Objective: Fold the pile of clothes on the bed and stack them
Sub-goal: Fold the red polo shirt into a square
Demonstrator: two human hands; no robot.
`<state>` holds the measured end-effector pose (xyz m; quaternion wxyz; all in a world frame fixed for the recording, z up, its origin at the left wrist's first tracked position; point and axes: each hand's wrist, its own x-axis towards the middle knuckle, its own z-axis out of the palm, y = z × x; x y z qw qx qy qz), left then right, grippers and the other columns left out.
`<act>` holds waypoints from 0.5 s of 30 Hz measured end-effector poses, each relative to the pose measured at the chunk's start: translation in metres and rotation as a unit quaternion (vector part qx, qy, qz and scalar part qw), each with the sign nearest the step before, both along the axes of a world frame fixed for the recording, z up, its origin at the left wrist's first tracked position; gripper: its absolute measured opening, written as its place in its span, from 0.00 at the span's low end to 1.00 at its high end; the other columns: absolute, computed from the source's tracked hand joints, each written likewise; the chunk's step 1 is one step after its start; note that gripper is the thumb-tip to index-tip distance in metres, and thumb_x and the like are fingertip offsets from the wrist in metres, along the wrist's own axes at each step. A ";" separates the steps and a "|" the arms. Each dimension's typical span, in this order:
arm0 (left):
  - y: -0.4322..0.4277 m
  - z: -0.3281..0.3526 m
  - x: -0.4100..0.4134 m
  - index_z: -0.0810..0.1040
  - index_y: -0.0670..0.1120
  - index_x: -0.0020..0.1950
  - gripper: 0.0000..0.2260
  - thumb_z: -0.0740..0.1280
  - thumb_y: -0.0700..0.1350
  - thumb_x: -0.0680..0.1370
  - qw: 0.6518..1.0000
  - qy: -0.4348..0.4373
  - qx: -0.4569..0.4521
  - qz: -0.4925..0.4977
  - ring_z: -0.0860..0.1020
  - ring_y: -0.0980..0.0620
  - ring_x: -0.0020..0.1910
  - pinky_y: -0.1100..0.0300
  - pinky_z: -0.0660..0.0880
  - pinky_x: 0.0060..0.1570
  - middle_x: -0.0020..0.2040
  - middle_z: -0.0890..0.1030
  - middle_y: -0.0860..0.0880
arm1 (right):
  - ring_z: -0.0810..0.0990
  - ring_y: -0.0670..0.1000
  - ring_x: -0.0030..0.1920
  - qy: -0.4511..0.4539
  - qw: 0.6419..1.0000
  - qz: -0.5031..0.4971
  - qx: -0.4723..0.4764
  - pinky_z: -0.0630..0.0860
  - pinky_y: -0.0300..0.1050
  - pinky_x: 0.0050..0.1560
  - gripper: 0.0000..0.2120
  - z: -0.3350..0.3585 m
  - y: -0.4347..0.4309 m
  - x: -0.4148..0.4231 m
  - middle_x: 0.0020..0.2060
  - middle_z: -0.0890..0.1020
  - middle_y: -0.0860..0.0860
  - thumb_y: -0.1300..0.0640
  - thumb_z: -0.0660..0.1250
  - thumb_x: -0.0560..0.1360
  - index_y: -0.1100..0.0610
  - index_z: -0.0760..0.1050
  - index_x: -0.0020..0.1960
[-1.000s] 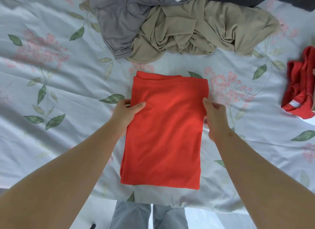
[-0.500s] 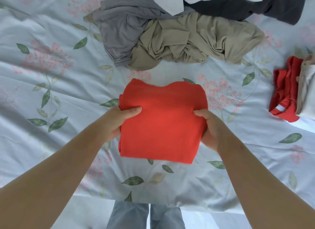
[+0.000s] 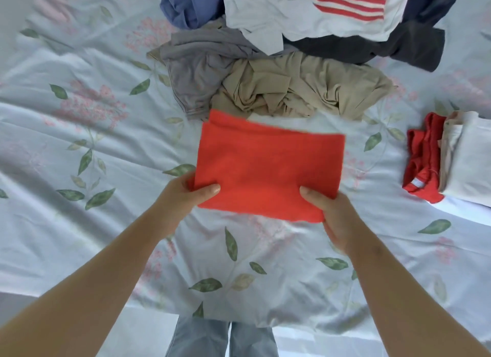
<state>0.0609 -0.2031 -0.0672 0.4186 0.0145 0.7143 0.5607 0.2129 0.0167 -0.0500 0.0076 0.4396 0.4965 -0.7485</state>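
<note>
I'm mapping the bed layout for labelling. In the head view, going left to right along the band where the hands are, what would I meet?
left hand → orange folded cloth, held by both hands → right hand → red folded garment → pale folded garment

1. The folded garment is over the middle of the bed, with the left hand and right hand at its near corners.
2. The unfolded pile lies just behind it.
3. The folded stack lies well to its right.
</note>
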 end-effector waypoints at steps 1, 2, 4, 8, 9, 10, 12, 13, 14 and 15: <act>-0.009 -0.012 0.011 0.80 0.52 0.48 0.23 0.74 0.57 0.55 0.999 -0.008 -0.047 -0.023 0.81 0.53 0.47 0.66 0.77 0.46 0.43 0.84 0.53 | 0.84 0.52 0.47 -0.041 0.999 0.010 -0.009 0.77 0.46 0.50 0.22 -0.014 -0.008 0.012 0.45 0.85 0.52 0.60 0.77 0.60 0.57 0.79 0.54; -0.020 -0.024 0.022 0.79 0.52 0.48 0.24 0.74 0.58 0.55 0.994 -0.020 -0.097 -0.054 0.81 0.53 0.46 0.68 0.76 0.43 0.43 0.84 0.54 | 0.84 0.53 0.47 -0.088 0.996 0.023 -0.017 0.77 0.46 0.50 0.25 -0.026 -0.018 0.025 0.45 0.85 0.54 0.59 0.77 0.60 0.60 0.79 0.56; -0.038 -0.044 0.043 0.78 0.50 0.51 0.27 0.74 0.56 0.54 0.978 -0.062 -0.161 -0.115 0.81 0.51 0.49 0.68 0.74 0.42 0.45 0.82 0.53 | 0.83 0.55 0.49 -0.163 0.985 0.047 -0.029 0.76 0.47 0.52 0.27 -0.047 -0.038 0.050 0.46 0.85 0.55 0.56 0.77 0.61 0.62 0.78 0.58; -0.048 -0.055 0.064 0.75 0.49 0.60 0.30 0.74 0.49 0.59 0.972 -0.104 -0.161 -0.136 0.80 0.54 0.49 0.65 0.74 0.45 0.49 0.82 0.52 | 0.81 0.49 0.46 -0.186 0.982 0.036 -0.022 0.74 0.43 0.49 0.16 -0.062 -0.062 0.072 0.43 0.83 0.48 0.61 0.75 0.68 0.53 0.76 0.52; -0.044 -0.053 0.064 0.75 0.51 0.58 0.27 0.74 0.51 0.60 0.976 -0.101 -0.151 -0.123 0.80 0.55 0.49 0.63 0.75 0.47 0.49 0.82 0.53 | 0.81 0.46 0.45 -0.174 0.984 0.032 -0.008 0.74 0.40 0.46 0.13 -0.060 -0.063 0.069 0.43 0.82 0.46 0.61 0.74 0.70 0.50 0.75 0.50; -0.038 -0.051 0.064 0.75 0.54 0.56 0.23 0.74 0.52 0.62 0.979 -0.086 -0.147 -0.108 0.80 0.54 0.49 0.61 0.76 0.49 0.49 0.82 0.54 | 0.80 0.44 0.44 -0.163 0.986 0.034 0.020 0.74 0.37 0.43 0.12 -0.057 -0.062 0.065 0.42 0.81 0.44 0.60 0.73 0.71 0.47 0.74 0.47; -0.026 -0.047 0.059 0.76 0.54 0.51 0.14 0.74 0.52 0.69 0.986 -0.018 -0.155 -0.056 0.80 0.51 0.48 0.57 0.77 0.49 0.46 0.81 0.54 | 0.79 0.43 0.42 -0.140 0.984 0.047 0.098 0.74 0.35 0.41 0.10 -0.049 -0.057 0.054 0.41 0.81 0.45 0.58 0.72 0.73 0.45 0.73 0.43; -0.020 -0.044 0.056 0.76 0.53 0.51 0.11 0.73 0.51 0.72 0.987 0.025 -0.157 -0.026 0.80 0.50 0.47 0.58 0.76 0.48 0.45 0.81 0.54 | 0.79 0.44 0.41 -0.125 0.983 0.042 0.129 0.75 0.36 0.40 0.09 -0.045 -0.055 0.050 0.40 0.81 0.46 0.58 0.71 0.73 0.45 0.74 0.43; -0.015 -0.041 0.053 0.75 0.52 0.52 0.09 0.71 0.49 0.74 0.985 0.064 -0.159 -0.002 0.79 0.50 0.46 0.58 0.76 0.46 0.44 0.80 0.54 | 0.79 0.45 0.39 -0.111 0.983 0.022 0.145 0.75 0.35 0.39 0.08 -0.041 -0.052 0.045 0.39 0.81 0.46 0.57 0.70 0.74 0.46 0.74 0.42; -0.010 -0.039 0.049 0.75 0.51 0.53 0.07 0.69 0.48 0.76 0.982 0.095 -0.162 0.014 0.78 0.50 0.46 0.58 0.75 0.45 0.43 0.79 0.55 | 0.79 0.44 0.38 -0.102 0.984 -0.004 0.149 0.75 0.34 0.38 0.06 -0.040 -0.049 0.041 0.38 0.81 0.45 0.57 0.70 0.74 0.47 0.75 0.43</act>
